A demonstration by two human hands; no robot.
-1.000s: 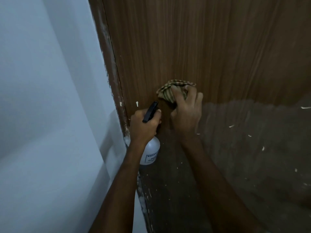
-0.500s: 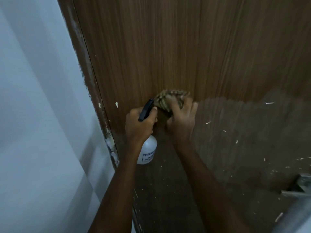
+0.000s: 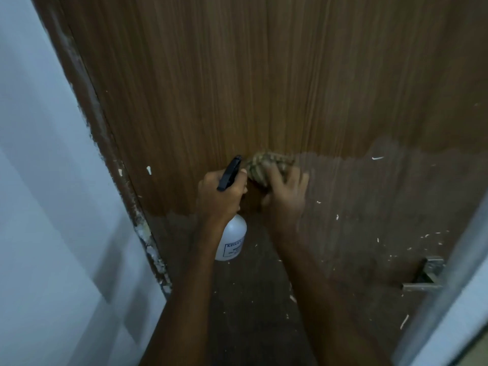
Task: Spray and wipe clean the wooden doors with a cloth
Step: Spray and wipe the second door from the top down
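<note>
Where the wooden door (image 3: 264, 88) fills most of the head view, both hands work side by side at its middle height. Left hand (image 3: 220, 195) wrapped around the neck of a white spray bottle (image 3: 232, 239), fingers curled tight; black trigger head (image 3: 229, 173) sticks up above the knuckles, bottle body hangs below the wrist with a printed label facing out. Right hand (image 3: 286, 194) presses a bunched striped cloth (image 3: 266, 166) flat against the door, fingers spread over it and partly curled into the folds; some motion blur here, so the exact finger hold is unclear. Cloth sits just beside the trigger head, nearly touching it. Door surface in two tones: warm brown grain above the cloth, duller and darker patch below and to the right of it. Small white flecks (image 3: 377, 157) scattered over the lower part. Door frame (image 3: 105, 143) on the left shows chipped white paint along its edge; pale wall (image 3: 39, 180) beyond it. Metal handle (image 3: 427, 273) at lower right, near the door's edge.
</note>
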